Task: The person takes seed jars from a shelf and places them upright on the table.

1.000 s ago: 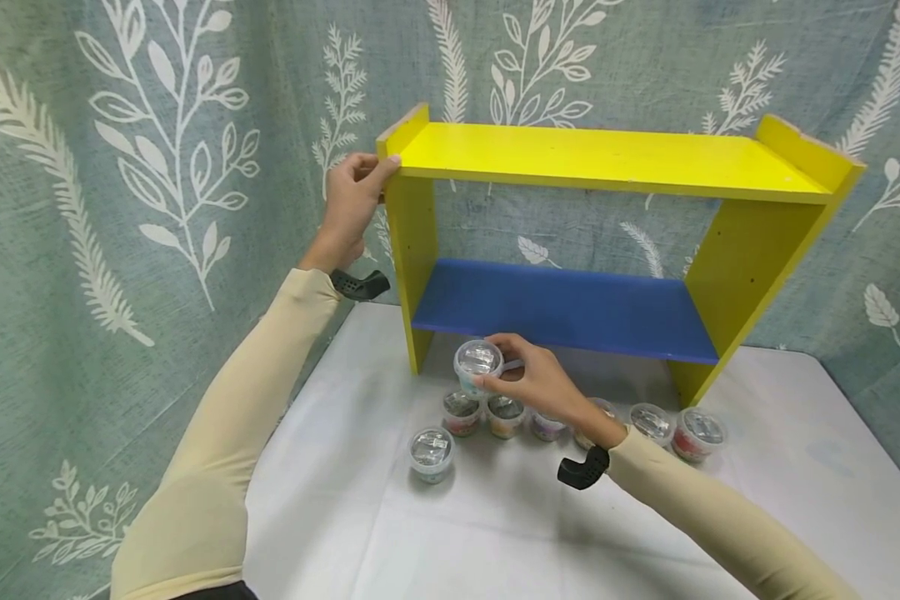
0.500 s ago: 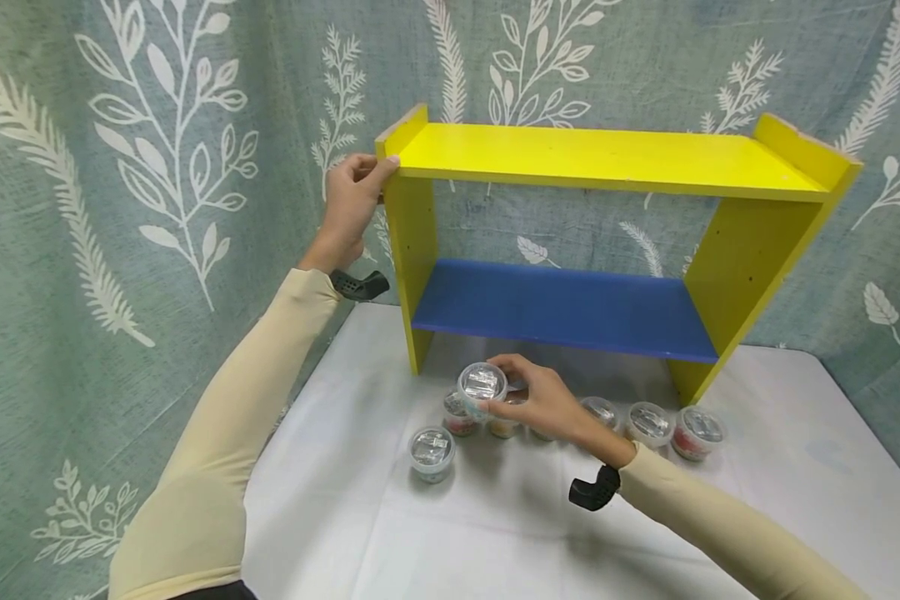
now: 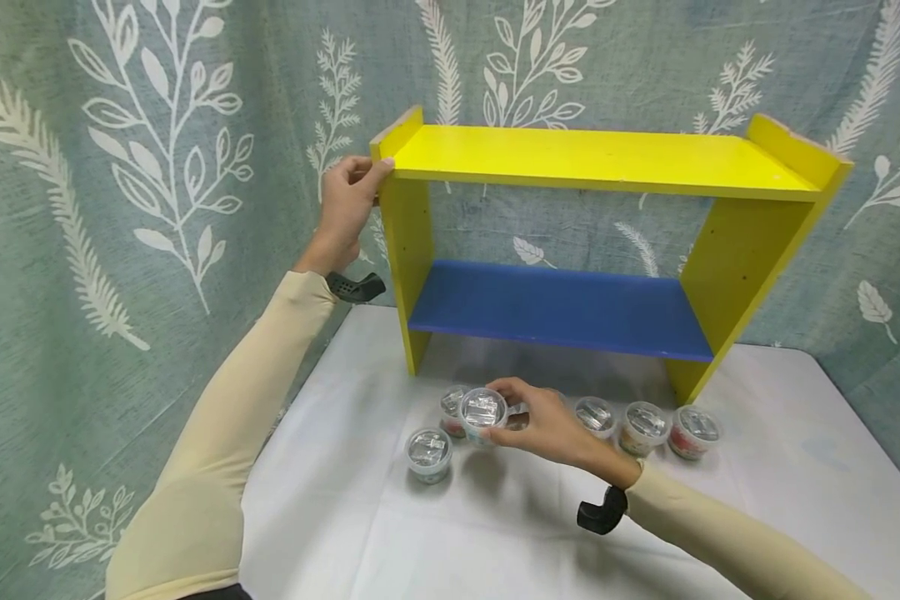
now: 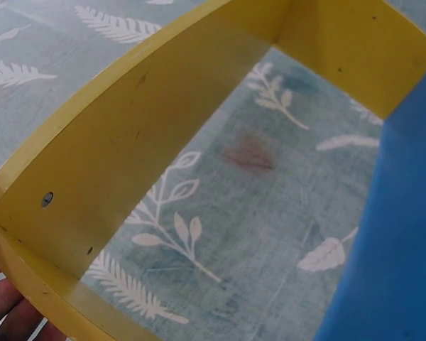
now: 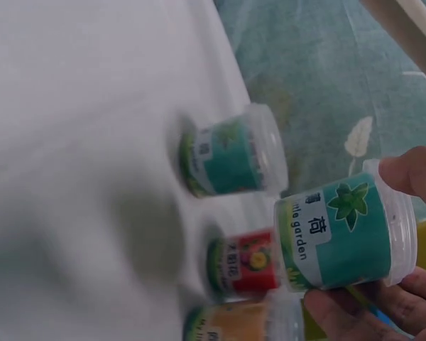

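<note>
While the head view looks down on a white table (image 3: 495, 533), the right hand (image 3: 543, 425) pinches a small clear-lidded tub (image 3: 483, 412) between thumb and fingertips, lifted just above the table; directly beyond the grip stands a row of like tubs (image 3: 645, 425) running off to its right, and one lone tub (image 3: 429, 452) sits just to the grip's left; the left hand (image 3: 347, 208) curls its fingers round the upper left corner of the yellow shelf unit (image 3: 607, 158), thumb on the front edge, well above and to the left of the held tub; the blue lower shelf (image 3: 562, 307) lies beyond and above the right hand's grip.

In the left wrist view, only fingertips (image 4: 7, 305) show at the lower left, pressed against the yellow side board (image 4: 128, 156); the blue shelf (image 4: 397, 234) runs away to the right of that hold.

In the right wrist view, the held tub (image 5: 348, 231) bears a teal label with a green leaf, a fingertip on its lid rim and fingers (image 5: 369, 312) under it; left of the grip stands another teal tub (image 5: 231, 160); a red-labelled tub (image 5: 245, 266) sits just beside it, and an orange one (image 5: 227, 328) at the lower edge.
</note>
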